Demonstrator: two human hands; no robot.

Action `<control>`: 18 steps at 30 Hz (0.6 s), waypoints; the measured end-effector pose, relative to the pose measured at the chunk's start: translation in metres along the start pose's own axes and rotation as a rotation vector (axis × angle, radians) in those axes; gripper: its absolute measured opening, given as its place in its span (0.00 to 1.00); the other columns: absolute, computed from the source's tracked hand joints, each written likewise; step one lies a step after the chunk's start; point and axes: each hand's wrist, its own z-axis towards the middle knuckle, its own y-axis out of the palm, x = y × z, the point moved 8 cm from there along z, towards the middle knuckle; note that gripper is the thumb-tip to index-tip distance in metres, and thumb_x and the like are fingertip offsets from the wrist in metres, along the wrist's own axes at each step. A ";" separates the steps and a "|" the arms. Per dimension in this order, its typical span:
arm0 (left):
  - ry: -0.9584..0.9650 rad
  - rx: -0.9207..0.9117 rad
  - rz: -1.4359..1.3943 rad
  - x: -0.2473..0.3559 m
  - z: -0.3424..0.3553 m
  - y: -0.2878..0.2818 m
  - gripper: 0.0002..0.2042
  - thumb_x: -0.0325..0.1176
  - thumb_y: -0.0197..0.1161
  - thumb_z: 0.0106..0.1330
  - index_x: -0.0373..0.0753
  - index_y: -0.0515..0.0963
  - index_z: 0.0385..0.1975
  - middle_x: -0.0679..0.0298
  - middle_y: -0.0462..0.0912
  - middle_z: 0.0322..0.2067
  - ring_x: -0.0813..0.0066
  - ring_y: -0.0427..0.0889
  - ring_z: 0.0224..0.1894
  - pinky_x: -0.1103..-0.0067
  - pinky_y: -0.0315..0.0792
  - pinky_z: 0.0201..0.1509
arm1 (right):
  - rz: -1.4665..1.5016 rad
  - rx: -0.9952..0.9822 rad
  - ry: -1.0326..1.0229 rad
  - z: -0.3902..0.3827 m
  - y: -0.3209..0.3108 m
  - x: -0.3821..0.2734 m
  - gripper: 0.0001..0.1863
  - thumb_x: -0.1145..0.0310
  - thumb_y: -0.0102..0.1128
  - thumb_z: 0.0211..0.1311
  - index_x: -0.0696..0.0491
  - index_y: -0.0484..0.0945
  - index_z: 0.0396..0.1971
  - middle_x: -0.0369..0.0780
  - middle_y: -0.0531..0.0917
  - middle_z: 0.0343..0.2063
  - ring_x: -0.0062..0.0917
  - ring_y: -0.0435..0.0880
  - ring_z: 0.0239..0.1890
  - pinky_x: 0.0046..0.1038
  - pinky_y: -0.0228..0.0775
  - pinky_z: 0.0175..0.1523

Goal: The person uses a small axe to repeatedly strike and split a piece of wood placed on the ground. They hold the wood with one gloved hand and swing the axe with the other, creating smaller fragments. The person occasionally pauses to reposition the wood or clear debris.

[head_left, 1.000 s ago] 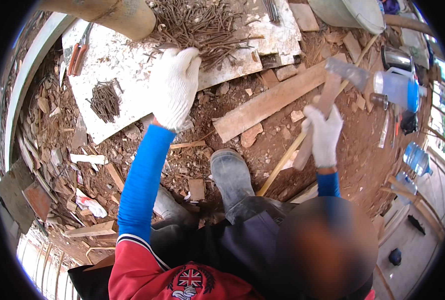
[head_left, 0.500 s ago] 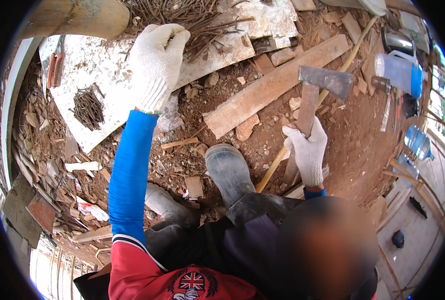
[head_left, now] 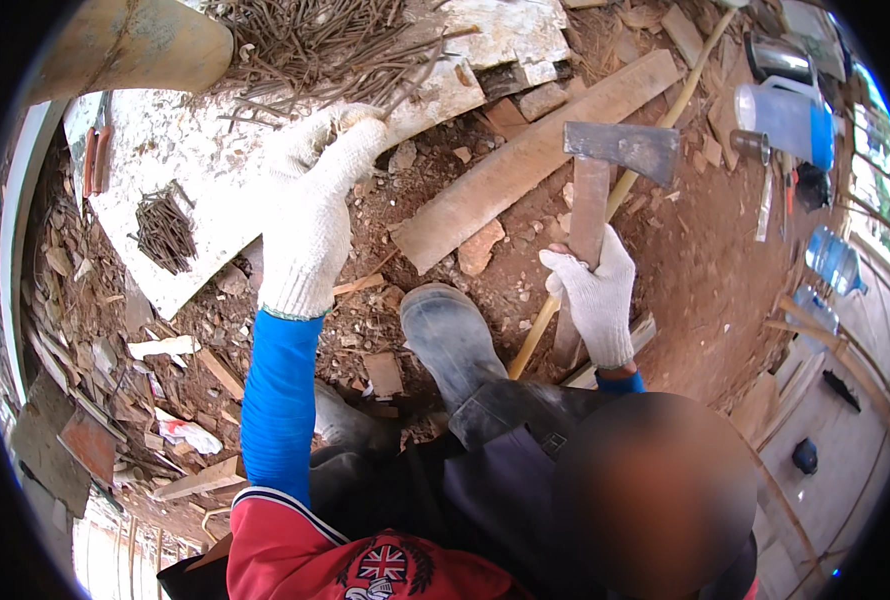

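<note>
My right hand (head_left: 600, 300), in a white knit glove, is wrapped round the wooden handle of a hatchet (head_left: 591, 205). Its dark, flat steel head (head_left: 625, 150) points up and away from me. In a matching glove, my left hand (head_left: 315, 200) is over the near edge of a white, worn board (head_left: 120, 210), its fingers curled together; anything in them is too small to make out. Just beyond it lies a big heap of thin rusty nails (head_left: 310, 50). A smaller heap of nails (head_left: 167, 230) rests on the board's left part.
A red-handled tool (head_left: 96, 160) lies at the board's far left, below a thick round post (head_left: 145, 45). A plank (head_left: 535, 165) and yellow pole (head_left: 690, 90) cross the rubble-strewn soil. My boot (head_left: 450, 325) stands near the plank. A jug (head_left: 785, 125) and bottle (head_left: 835, 270) are at right.
My left hand has drawn back toward me from the big nail heap. The hatchet, still in my right hand, appears slightly farther left and higher as the whole view shifts.
</note>
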 end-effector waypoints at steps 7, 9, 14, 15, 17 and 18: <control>0.356 -0.130 0.812 -0.024 -0.043 0.069 0.07 0.32 0.75 0.69 0.39 0.91 0.43 0.59 0.87 0.36 0.61 0.86 0.42 0.70 0.79 0.49 | -0.038 -0.014 0.011 -0.018 -0.007 0.012 0.24 0.72 0.82 0.65 0.58 0.81 0.57 0.36 0.92 0.37 0.14 0.85 0.29 0.23 0.79 0.33; 0.442 -0.114 0.989 -0.036 -0.054 0.087 0.06 0.33 0.77 0.66 0.41 0.90 0.39 0.55 0.83 0.33 0.49 0.84 0.42 0.60 0.77 0.48 | -0.022 -0.017 0.020 -0.022 -0.004 0.021 0.24 0.71 0.81 0.66 0.58 0.81 0.57 0.36 0.92 0.37 0.14 0.85 0.29 0.23 0.80 0.34; 0.620 -0.058 1.144 -0.042 -0.060 0.096 0.06 0.34 0.77 0.66 0.43 0.89 0.40 0.57 0.81 0.34 0.51 0.82 0.42 0.59 0.75 0.46 | -0.099 -0.070 0.016 -0.025 -0.003 0.041 0.22 0.69 0.81 0.67 0.58 0.80 0.55 0.36 0.92 0.36 0.14 0.85 0.28 0.23 0.80 0.34; 0.619 -0.065 1.177 -0.043 -0.061 0.096 0.07 0.34 0.77 0.66 0.44 0.89 0.40 0.58 0.82 0.35 0.51 0.82 0.43 0.59 0.75 0.47 | -0.096 -0.071 0.029 -0.026 -0.001 0.044 0.21 0.69 0.81 0.67 0.57 0.80 0.54 0.36 0.92 0.36 0.14 0.85 0.28 0.23 0.80 0.34; 0.632 -0.087 1.208 -0.044 -0.064 0.097 0.12 0.35 0.77 0.67 0.44 0.88 0.48 0.58 0.82 0.38 0.52 0.82 0.44 0.60 0.75 0.48 | -0.095 -0.074 0.047 -0.025 0.000 0.044 0.20 0.69 0.80 0.67 0.57 0.80 0.53 0.35 0.92 0.35 0.14 0.85 0.28 0.23 0.80 0.34; 0.648 -0.085 1.221 -0.046 -0.066 0.096 0.14 0.35 0.77 0.67 0.44 0.87 0.51 0.58 0.82 0.38 0.52 0.82 0.44 0.60 0.75 0.49 | -0.093 -0.081 0.053 -0.025 0.001 0.044 0.20 0.69 0.80 0.67 0.57 0.80 0.52 0.35 0.92 0.35 0.14 0.85 0.28 0.22 0.80 0.34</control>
